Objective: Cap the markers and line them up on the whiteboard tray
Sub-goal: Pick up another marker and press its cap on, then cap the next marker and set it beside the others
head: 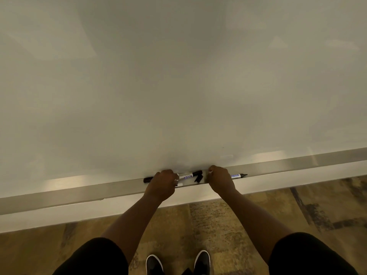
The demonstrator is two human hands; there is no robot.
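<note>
Standing at the whiteboard point(178, 86), the person reached both arms to the metal tray point(79, 192) in the head view. The left hand point(161, 182) was curled closed over a marker point(185, 176) whose black end point(148, 179) stuck out to the left and whose labelled barrel showed on the right. The right hand point(219, 178) was closed over a second marker point(239, 175), its bare dark tip pointing right, so this one looked uncapped. Between the hands lay dark pieces point(198, 176), probably loose caps, though too small to tell. The job seemed barely begun: capping and lining up were both left. Long bare runs of tray stretched to either side, giving plenty of room for a row. The tray's front lip was the edge to mind, with patterned carpet point(198, 225) below it.
</note>
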